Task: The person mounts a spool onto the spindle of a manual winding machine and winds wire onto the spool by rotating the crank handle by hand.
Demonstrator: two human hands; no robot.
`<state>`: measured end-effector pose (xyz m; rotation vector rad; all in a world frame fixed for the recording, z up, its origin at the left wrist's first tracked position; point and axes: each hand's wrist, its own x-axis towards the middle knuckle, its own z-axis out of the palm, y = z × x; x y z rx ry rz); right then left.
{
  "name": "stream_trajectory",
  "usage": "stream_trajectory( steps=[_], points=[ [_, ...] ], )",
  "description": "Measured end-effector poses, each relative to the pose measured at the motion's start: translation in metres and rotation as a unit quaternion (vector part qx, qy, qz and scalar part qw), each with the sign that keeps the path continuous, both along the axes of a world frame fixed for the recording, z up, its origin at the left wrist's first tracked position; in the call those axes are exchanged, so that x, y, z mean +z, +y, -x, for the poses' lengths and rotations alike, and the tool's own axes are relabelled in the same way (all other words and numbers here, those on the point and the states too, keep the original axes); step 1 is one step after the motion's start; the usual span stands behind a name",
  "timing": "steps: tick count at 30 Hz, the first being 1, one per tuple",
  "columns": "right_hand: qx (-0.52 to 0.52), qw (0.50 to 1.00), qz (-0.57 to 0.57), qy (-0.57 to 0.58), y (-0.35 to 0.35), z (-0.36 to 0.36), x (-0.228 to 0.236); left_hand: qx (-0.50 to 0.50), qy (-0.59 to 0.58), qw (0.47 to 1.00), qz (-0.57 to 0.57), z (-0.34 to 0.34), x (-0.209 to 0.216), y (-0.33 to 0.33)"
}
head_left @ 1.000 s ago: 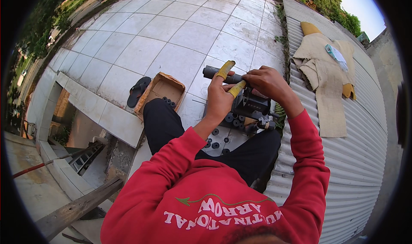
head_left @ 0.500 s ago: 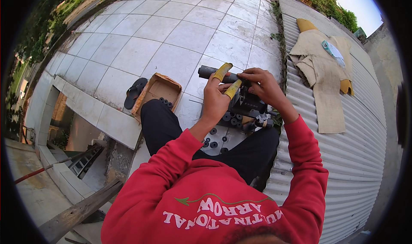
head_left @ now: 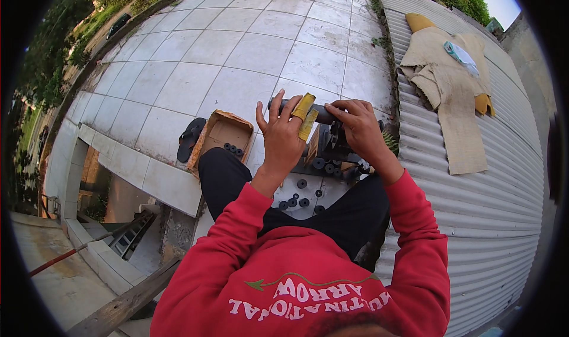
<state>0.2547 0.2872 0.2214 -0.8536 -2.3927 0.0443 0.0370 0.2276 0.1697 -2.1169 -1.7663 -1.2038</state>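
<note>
A black tube (head_left: 320,113) lies crosswise in front of me above a dark metal device (head_left: 335,140). My left hand (head_left: 283,138) has two fingers wrapped in yellow covering, pressed about the tube's middle. The other fingers of that hand are spread out past it. My right hand (head_left: 363,129) is closed at the tube's right end, beside the device, its fingertips on the tube. Part of the device is hidden under that hand. Several black rubber-like rings (head_left: 320,164) are gathered below the device, and more loose rings (head_left: 304,202) lie between my legs.
An open cardboard box (head_left: 224,129) with several black pieces stands left of my knee, beside a black sandal (head_left: 191,139). White tiles (head_left: 249,52) extend ahead. To the right, a corrugated roof (head_left: 468,212) carries beige cloth (head_left: 456,117). A drop-off with a ladder (head_left: 131,237) lies to the left.
My left hand's uncovered fingers have spread upward and outward, while the yellow-covered ones stay at the tube. My right hand remains at the tube's right end. The whole view has shifted slightly.
</note>
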Motion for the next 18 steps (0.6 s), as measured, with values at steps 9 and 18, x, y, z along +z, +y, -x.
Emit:
stream_trajectory(
  steps=[9,18],
  points=[
    [-0.006,1.000,0.007,0.029,-0.001,0.004,-0.002,-0.017,-0.035,0.999,-0.037,0.000,-0.022,0.014],
    [-0.243,0.894,-0.046,0.373,-0.052,-0.053,-0.028,-0.057,-0.259,0.963,-0.044,-0.005,-0.092,-0.037]
  ],
)
